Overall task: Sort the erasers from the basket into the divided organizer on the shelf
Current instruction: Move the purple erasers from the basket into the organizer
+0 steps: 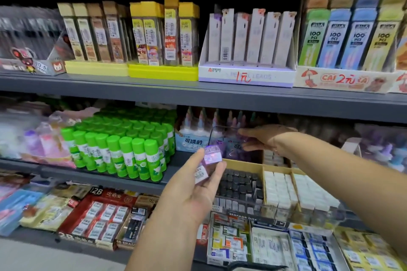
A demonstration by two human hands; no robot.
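My left hand (198, 185) holds a small purple eraser block (209, 160) with a white barcode label, pinched between thumb and fingers in front of the middle shelf. My right hand (264, 138) reaches further in and grips a clear plastic box (222, 136) that holds purple items, above the divided organizer (262, 169). The organizer has a tan rim and compartments: black erasers (240, 185) on the left, white erasers (282, 191) to the right. The basket is not clearly in view; only a dark rim (253, 267) shows at the bottom edge.
Green glue sticks (123, 149) stand left of the organizer. Glue bottles (193, 130) sit behind the clear box. Boxed erasers (103, 215) and a storage box (242, 237) fill the lower shelf. Pencil-lead packs (248, 37) line the top shelf.
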